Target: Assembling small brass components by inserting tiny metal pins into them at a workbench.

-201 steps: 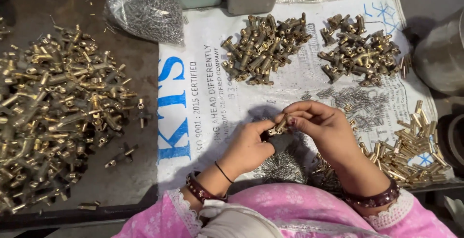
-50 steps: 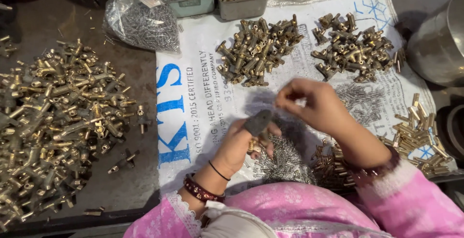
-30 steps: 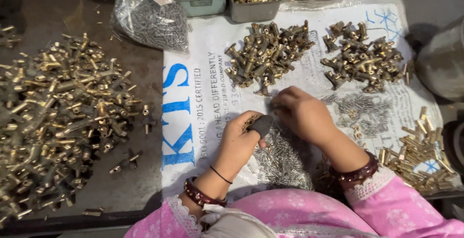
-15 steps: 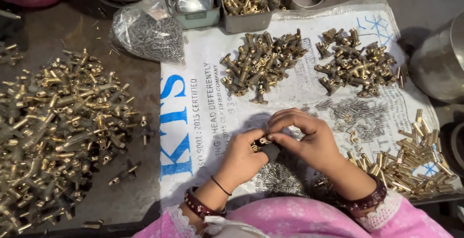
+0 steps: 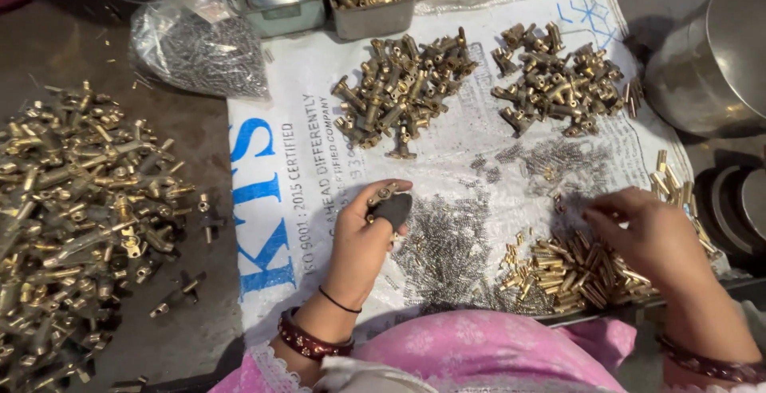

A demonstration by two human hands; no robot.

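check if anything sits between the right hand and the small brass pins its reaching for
Nothing visible does. The right hand is already at the heap of small brass pins on the white sack, fingertips right at the heap's upper edge. The left hand holds a brass fitting well aside.

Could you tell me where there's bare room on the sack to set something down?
The printed strip of the sack, left of the left hand, is bare. Springs and brass pins by the right hand crowd the near side.
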